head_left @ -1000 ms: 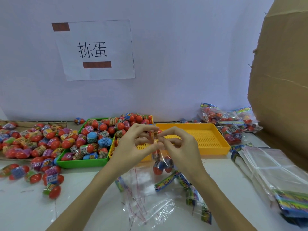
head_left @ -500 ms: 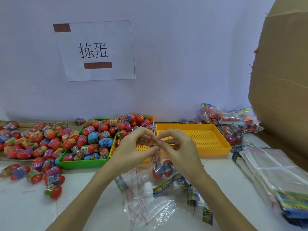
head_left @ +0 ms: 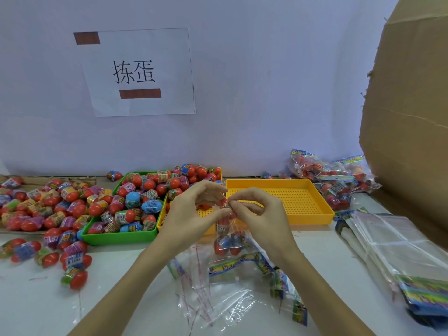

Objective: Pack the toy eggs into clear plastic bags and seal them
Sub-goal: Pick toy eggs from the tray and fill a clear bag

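1. White table (head_left: pixel 36 299) and a pale wall (head_left: pixel 266 81) fill the view, with a paper sign (head_left: pixel 138 71) stuck on the wall.
2. Both hands are up over the table, close together. The left hand (head_left: pixel 191 212) and the right hand (head_left: pixel 261 214) each pinch the top of one clear bag (head_left: pixel 228 236).
3. The bag hangs down from the fingers. A few toy eggs (head_left: pixel 226 246) sit in its bottom, just above the table.
4. More loose eggs fill the green tray (head_left: pixel 116 236) and lie in a pile on the left.
5. The yellow tray (head_left: pixel 303 214) sits behind the hands.
6. Full bags (head_left: pixel 332 175) are heaped at the back right. Flat new bags (head_left: pixel 392 251) are stacked on the right, beside a big cardboard box (head_left: pixel 412 117).
7. I think the bag is thin, soft and a bit slippery, so it can slide out of the fingers.
8. The eggs look hard, smooth and light. They pull the bag down only a little.
9. The best place to hold seems to be the top edge, one pinch on each side, so the mouth stays flat for sealing.
10. Whether the top is closed yet is too small to tell.
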Demonstrator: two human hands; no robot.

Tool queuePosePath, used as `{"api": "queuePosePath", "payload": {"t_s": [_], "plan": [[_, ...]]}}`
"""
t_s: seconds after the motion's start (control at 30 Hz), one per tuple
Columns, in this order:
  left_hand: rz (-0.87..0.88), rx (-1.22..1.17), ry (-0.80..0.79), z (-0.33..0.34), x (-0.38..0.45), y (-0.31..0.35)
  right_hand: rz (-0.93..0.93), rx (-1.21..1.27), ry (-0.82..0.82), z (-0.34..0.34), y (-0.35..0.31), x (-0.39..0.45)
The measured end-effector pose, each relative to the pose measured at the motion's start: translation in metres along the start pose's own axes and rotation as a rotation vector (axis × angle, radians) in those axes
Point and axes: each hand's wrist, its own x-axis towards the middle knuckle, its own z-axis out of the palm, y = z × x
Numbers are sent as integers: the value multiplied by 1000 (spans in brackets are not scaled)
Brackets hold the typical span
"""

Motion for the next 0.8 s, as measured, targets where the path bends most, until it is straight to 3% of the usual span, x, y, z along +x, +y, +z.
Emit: {"api": "queuePosePath", "payload": {"t_s": [0.33,0.5,0.8], "plan": [[0,28,-40,-4,2,-1,-85,-112,-24,-3,-2,1],[1,62,-156,-11,4,-8,-144,-456,-210,-7,-1,2],[70,44,-213,-7,-1,-10,-18,-288,-385,-16,-8,3]]}}
